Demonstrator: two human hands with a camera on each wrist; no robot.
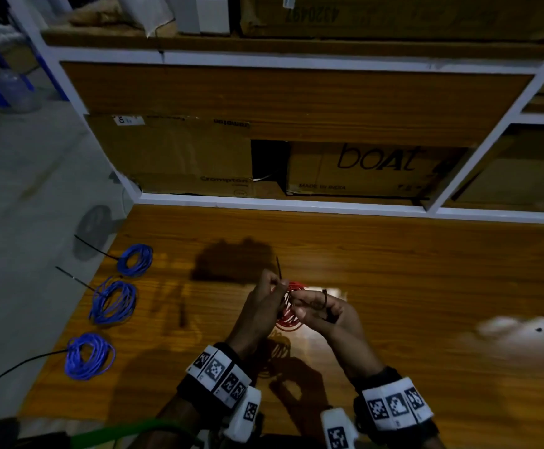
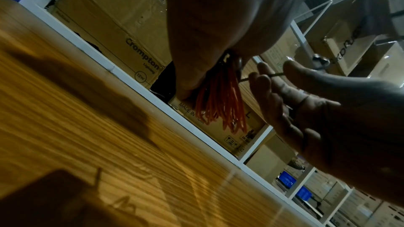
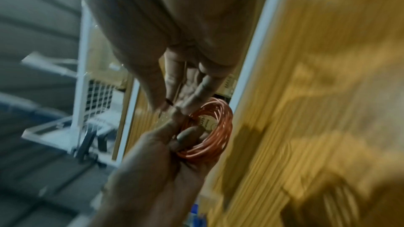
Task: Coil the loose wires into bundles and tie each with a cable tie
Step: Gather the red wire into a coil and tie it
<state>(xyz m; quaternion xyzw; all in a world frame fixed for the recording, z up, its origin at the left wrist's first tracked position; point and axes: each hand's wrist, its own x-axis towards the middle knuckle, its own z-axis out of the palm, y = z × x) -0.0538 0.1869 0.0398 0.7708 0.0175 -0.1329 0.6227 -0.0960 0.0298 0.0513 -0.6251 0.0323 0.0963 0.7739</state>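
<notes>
A red wire coil hangs above the middle of the wooden table, between both hands. My left hand grips the coil with its fingers curled through it; in the right wrist view the coil sits in that hand. A black cable tie sticks up from between the hands. My right hand pinches the thin tie beside the coil. Three blue wire bundles, each with a black tie tail, lie along the table's left edge.
A white-framed shelf with cardboard boxes stands right behind the table. Grey floor lies past the table's left edge. A blurred pale shape shows at the right, and a green cable at the bottom.
</notes>
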